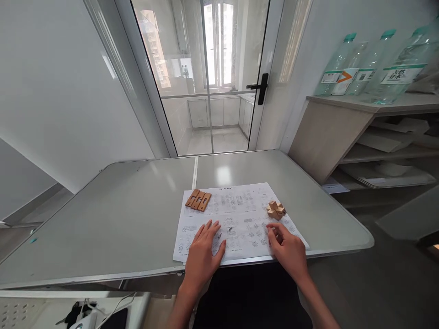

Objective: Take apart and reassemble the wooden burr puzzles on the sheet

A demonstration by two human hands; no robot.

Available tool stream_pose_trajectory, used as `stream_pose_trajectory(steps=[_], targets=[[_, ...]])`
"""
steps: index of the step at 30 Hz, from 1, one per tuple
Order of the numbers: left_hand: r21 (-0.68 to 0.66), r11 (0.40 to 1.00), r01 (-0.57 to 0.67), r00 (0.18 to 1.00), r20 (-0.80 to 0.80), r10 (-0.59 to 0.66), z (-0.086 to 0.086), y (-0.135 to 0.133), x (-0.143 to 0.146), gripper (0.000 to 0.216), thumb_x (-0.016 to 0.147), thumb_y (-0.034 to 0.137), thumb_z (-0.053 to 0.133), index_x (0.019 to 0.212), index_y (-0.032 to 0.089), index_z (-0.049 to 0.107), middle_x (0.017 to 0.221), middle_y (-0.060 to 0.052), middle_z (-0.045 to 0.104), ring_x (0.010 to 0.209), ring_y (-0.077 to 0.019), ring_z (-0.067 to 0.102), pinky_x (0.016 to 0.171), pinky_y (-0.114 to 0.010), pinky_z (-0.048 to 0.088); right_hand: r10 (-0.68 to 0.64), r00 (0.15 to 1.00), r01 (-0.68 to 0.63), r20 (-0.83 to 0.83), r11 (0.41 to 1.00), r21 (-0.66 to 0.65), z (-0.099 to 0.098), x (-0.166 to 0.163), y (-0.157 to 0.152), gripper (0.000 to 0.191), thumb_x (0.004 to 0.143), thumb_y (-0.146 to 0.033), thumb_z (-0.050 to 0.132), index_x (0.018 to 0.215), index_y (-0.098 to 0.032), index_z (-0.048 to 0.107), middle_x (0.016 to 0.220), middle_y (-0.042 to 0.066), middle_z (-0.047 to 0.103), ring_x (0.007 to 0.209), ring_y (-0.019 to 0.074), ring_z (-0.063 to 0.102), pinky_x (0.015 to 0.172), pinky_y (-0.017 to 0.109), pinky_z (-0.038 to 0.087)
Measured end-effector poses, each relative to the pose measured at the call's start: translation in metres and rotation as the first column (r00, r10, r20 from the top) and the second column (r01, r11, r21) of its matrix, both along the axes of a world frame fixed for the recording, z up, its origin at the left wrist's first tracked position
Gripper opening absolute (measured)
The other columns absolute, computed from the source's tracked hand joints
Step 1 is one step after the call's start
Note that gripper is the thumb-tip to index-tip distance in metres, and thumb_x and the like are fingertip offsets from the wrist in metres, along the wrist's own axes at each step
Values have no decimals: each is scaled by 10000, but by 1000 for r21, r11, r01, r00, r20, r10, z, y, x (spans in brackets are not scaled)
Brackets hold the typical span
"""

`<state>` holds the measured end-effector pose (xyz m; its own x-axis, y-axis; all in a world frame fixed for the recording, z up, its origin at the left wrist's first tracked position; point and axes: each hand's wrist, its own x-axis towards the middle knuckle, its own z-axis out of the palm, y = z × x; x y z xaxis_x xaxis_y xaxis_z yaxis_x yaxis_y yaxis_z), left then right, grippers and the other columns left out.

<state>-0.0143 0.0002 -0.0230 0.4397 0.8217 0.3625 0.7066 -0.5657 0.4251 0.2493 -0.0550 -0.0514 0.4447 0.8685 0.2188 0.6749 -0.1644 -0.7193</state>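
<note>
A printed instruction sheet lies on the grey table near its front edge. My left hand rests flat on the sheet's lower left, fingers spread. My right hand rests on the sheet's lower right with fingers curled loosely down onto the paper, holding nothing. Just beyond my right hand sits an assembled wooden puzzle knot. Several flat notched wooden pieces lie side by side at the sheet's far left corner.
A glass door with a black handle stands behind the table. At the right, a wooden shelf unit carries several water bottles on top. Cables and a device lie on a lower surface at bottom left.
</note>
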Motion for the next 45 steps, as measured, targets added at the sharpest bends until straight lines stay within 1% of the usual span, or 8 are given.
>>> stream_pose_trajectory(steps=[10, 15, 19, 26, 29, 36, 41, 45], targets=[[-4, 999, 39, 999, 6, -39, -2, -1, -2, 341, 1014, 320, 558, 1346, 253, 597, 1488, -44, 621, 1460, -289, 492, 1219, -538, 427, -78, 996, 79, 42, 997, -9, -3, -2, 1, 364, 942, -537, 473, 993, -263, 706, 649, -8, 695, 611, 226, 652, 637, 315, 402], [-3, 999, 48, 998, 28, -47, -3, -2, -3, 348, 1009, 308, 566, 1352, 256, 594, 1492, -42, 617, 1459, -282, 495, 1220, -535, 429, -27, 987, 25, -159, 1000, -18, 3, -3, 0, 370, 935, -569, 537, 1001, -247, 705, 655, -8, 684, 595, 208, 638, 630, 312, 451], [-3, 999, 51, 998, 42, -51, -3, -2, -4, 337, 1003, 293, 573, 1336, 258, 605, 1488, -45, 621, 1452, -280, 503, 1222, -535, 428, 13, 911, 17, -411, 997, 69, 27, -1, 2, 412, 913, -597, 619, 1055, -217, 693, 647, -33, 623, 494, 149, 544, 537, 280, 459], [-17, 999, 27, 1000, 4, -27, -1, -3, -2, 329, 1013, 312, 565, 1336, 263, 601, 1501, -25, 609, 1473, -269, 476, 1226, -534, 426, -41, 742, 257, -670, 939, 228, 86, 10, 27, 362, 848, -490, 759, 1043, -190, 703, 681, -35, 625, 529, 111, 547, 511, 231, 466], [-18, 1000, 24, 1000, -2, -24, -2, -3, -2, 324, 1014, 316, 563, 1332, 267, 601, 1495, -18, 615, 1471, -274, 478, 1223, -543, 428, -34, 681, 280, -732, 935, 217, 80, 2, 29, 395, 833, -485, 780, 1080, -190, 691, 692, -33, 640, 532, 109, 555, 504, 225, 475], [-10, 1000, 28, 1000, 4, -28, -2, -2, -2, 309, 1007, 305, 569, 1309, 270, 621, 1480, -23, 628, 1459, -282, 495, 1219, -547, 432, -75, 595, 288, -800, 949, 126, 36, 0, 16, 615, 797, -553, 795, 1264, -196, 614, 749, -10, 708, 525, 129, 584, 475, 238, 505], [-22, 999, 26, 1000, 12, -25, 0, -2, -1, 298, 1010, 300, 558, 1298, 264, 625, 1468, -35, 639, 1454, -287, 501, 1217, -556, 429, -32, 496, 285, -868, 950, 128, 32, 8, 20, 708, 842, -553, 767, 1422, -235, 513, 815, 6, 758, 535, 140, 632, 484, 240, 543], [-18, 1000, 15, 1000, 14, -14, 0, -2, 0, 295, 1009, 302, 559, 1294, 262, 622, 1458, -39, 647, 1446, -288, 512, 1215, -567, 426, 12, 448, 252, -894, 958, 140, 28, 5, 25, 653, 854, -567, 760, 1371, -230, 546, 1028, 65, 796, 636, 169, 718, 582, 280, 625]])
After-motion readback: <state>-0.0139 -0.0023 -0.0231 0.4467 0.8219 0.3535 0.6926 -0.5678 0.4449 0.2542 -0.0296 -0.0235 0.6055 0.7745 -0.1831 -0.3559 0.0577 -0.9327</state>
